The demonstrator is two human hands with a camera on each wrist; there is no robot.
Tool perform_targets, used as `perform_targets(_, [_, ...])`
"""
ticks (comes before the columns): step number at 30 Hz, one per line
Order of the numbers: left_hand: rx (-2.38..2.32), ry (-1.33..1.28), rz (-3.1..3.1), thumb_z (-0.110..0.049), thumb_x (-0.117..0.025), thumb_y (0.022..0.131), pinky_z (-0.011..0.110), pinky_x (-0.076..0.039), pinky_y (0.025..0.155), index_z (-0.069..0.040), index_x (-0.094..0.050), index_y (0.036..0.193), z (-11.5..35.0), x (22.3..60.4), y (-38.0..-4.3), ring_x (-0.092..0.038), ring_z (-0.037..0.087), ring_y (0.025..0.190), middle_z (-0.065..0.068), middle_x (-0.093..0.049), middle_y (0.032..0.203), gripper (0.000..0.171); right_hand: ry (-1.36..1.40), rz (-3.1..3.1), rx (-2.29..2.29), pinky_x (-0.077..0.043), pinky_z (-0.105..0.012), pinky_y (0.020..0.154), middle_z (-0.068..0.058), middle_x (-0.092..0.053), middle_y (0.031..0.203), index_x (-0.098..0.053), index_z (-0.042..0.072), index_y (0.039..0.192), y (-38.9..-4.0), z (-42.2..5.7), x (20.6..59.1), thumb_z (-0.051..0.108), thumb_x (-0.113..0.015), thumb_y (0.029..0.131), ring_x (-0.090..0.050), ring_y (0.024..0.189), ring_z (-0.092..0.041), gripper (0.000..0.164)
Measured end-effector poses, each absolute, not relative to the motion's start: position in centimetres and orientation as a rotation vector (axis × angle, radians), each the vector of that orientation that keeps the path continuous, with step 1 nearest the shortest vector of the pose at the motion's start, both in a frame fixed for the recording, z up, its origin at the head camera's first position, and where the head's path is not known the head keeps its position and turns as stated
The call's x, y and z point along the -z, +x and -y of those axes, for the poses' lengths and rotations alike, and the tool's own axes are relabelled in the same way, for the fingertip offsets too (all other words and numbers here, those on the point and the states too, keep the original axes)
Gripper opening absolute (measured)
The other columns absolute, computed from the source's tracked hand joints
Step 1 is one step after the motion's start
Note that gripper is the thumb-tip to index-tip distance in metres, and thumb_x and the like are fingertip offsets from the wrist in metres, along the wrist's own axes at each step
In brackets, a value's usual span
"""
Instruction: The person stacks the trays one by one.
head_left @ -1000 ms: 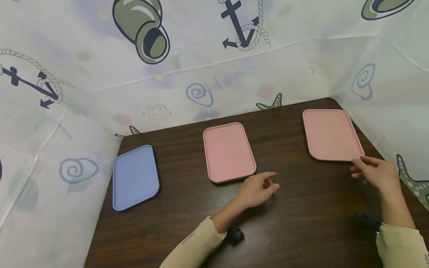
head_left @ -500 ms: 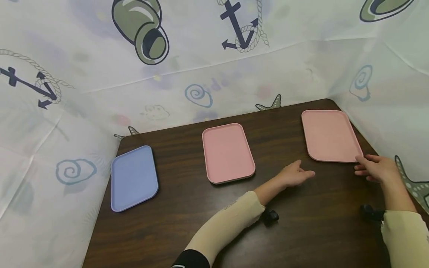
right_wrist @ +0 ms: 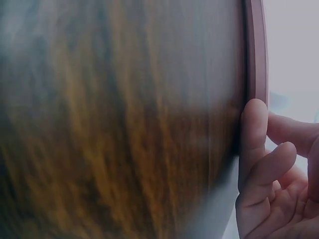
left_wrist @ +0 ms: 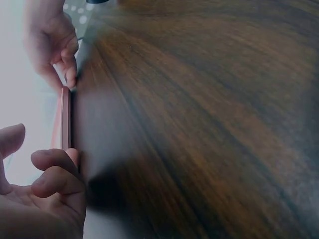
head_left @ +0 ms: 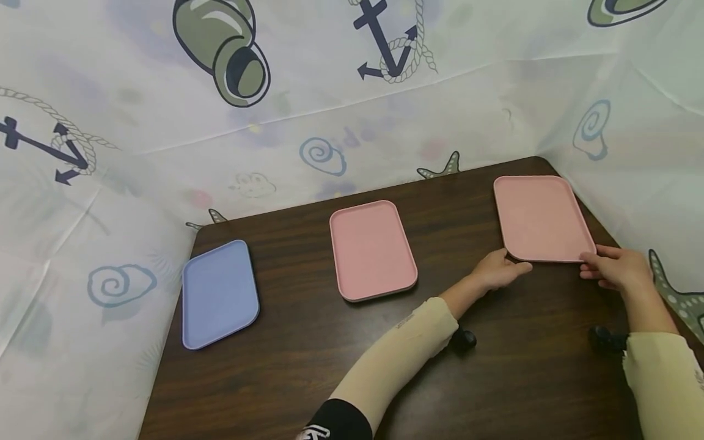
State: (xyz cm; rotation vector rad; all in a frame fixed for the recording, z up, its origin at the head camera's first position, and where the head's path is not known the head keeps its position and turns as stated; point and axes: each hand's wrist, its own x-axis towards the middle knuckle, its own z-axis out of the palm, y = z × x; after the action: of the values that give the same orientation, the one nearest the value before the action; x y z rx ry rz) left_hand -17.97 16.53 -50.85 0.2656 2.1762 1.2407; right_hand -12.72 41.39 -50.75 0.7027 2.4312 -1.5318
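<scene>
A pink rectangular tray [head_left: 544, 219] with rounded corners lies at the far right of the dark table. At its near right corner my right hand [head_left: 621, 267] pinches the rim, thumb on top and a finger underneath in the right wrist view, where the tray's edge [right_wrist: 257, 55] runs upward. My left hand [head_left: 497, 270] is at the near left corner, fingertips right at the edge. Its thumb [left_wrist: 12, 139] stands apart from the fingers in the left wrist view.
Another pink tray [head_left: 374, 250] lies mid-table, and a blue tray [head_left: 220, 294] is on the left. The wooden table [head_left: 264, 391] meets a printed cloth [head_left: 165, 122] along its back and sides. Black wrist devices sit under both forearms.
My left hand has moved right, from beside the middle pink tray to the right tray's near left corner. My right hand has stayed at that tray's near right corner.
</scene>
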Motion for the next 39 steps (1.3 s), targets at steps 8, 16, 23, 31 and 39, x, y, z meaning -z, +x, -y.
perform_targets(8, [-1.308,0.205,-2.158,-0.041,-0.069,0.090,0.025,-0.041,0.054,-0.014,-0.044,0.147,-16.6,50.5,-17.9,-0.049,0.009,0.059,-0.009,-0.064,0.085,0.068,0.741,-2.406,1.549,-0.053,-0.027,0.060,0.017,-0.067,0.062,-0.023,-0.009,0.150,-12.7,-41.3,50.5,0.033,-0.051,0.101,-0.067,0.063,0.001,0.070])
perform_targets(16, [-1.317,0.083,-2.279,-0.040,-0.073,0.087,0.025,-0.041,0.054,-0.011,-0.068,0.117,-16.4,50.3,-18.1,-0.048,0.009,0.059,-0.006,-0.061,0.073,0.041,0.793,-2.333,1.618,-0.051,-0.024,0.056,0.012,-0.069,0.063,-0.024,-0.008,0.150,-12.2,-40.8,50.2,0.029,-0.058,0.099,-0.068,0.063,-0.001,0.072])
perform_targets(23, [-1.278,-0.117,-2.517,-0.037,-0.080,0.080,0.023,-0.042,0.062,-0.019,-0.071,0.076,-15.9,50.4,-18.1,-0.055,0.006,0.064,-0.012,-0.064,0.061,0.020,0.775,-2.255,1.749,-0.051,-0.022,0.054,0.007,-0.071,0.067,-0.032,-0.006,0.146,-11.6,-40.1,49.9,0.026,-0.066,0.094,-0.070,0.066,-0.005,0.070])
perform_targets(31, [-1.333,-0.146,-2.510,-0.029,-0.083,0.078,0.022,-0.038,0.057,-0.019,-0.068,0.068,-14.9,50.5,-17.8,-0.050,0.005,0.056,-0.011,-0.062,0.053,0.021,0.740,-2.173,1.907,-0.052,-0.022,0.054,0.005,-0.072,0.070,-0.063,0.026,0.105,-10.4,-39.2,49.8,0.024,-0.074,0.089,-0.070,0.066,-0.008,0.019])
perform_targets(39, [-1.608,-0.064,-2.365,-0.017,-0.082,0.080,0.022,-0.038,0.051,-0.013,-0.063,0.073,-13.0,49.8,-17.7,-0.055,0.007,0.055,-0.005,-0.065,0.058,0.020,0.679,-2.143,2.139,-0.052,-0.024,0.051,0.000,-0.072,0.070,-0.070,0.042,0.084,-9.6,-37.6,48.0,0.017,-0.077,0.086,-0.071,0.063,-0.011,0.026])
